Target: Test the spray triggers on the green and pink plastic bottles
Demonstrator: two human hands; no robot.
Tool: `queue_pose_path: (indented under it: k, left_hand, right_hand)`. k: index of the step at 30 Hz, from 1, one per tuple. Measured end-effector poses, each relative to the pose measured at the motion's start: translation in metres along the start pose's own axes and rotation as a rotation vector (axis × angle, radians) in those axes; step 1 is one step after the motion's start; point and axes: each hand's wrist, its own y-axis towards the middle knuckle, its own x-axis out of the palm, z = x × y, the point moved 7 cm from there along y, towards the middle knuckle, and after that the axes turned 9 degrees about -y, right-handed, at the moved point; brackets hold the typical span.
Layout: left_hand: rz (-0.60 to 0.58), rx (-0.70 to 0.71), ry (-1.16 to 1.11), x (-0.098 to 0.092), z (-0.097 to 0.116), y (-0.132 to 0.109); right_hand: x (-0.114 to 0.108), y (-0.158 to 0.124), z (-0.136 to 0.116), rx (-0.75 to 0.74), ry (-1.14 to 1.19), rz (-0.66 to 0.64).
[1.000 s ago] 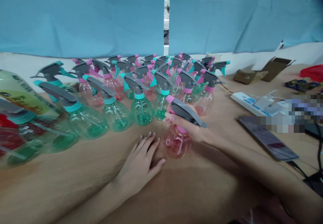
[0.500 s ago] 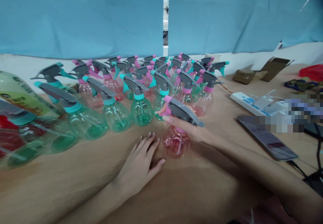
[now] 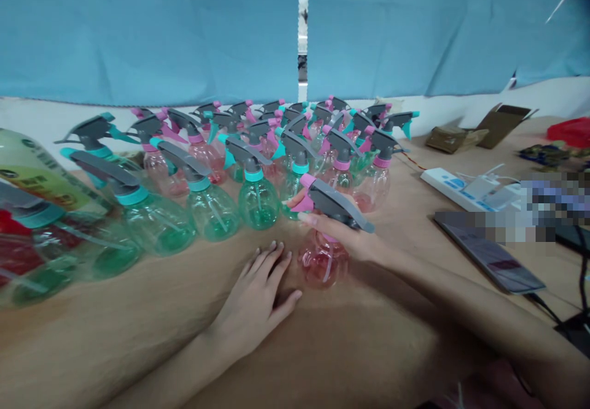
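Note:
My right hand (image 3: pixel 341 234) is wrapped round the neck of a pink spray bottle (image 3: pixel 322 264), below its grey and pink spray head, which points left. The bottle stands upright on the wooden table (image 3: pixel 184 323). To its left, my left hand (image 3: pixel 258 292) lies flat on the tabletop with its fingers spread, holding nothing. Just behind the hands stands a green spray bottle (image 3: pixel 259 203), with another green bottle (image 3: pixel 214 212) to the left of it. Part of the right hand is hidden behind the spray head.
Several more pink and green spray bottles crowd the back and left, near a large labelled bottle (image 3: pixel 41 175). On the right lie a phone (image 3: pixel 491 252), a white power strip (image 3: pixel 454 189) and an open cardboard box (image 3: pixel 502 126). A blue cloth (image 3: pixel 161 34) hangs behind.

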Motion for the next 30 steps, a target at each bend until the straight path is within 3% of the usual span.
queue_pose_path:
  k: [30]
  left_hand:
    - [-0.004,0.018,0.038,0.0007,0.0007,-0.0002]
  right_hand:
    - [0.0003,-0.0008,0.0015,0.025,0.003,-0.008]
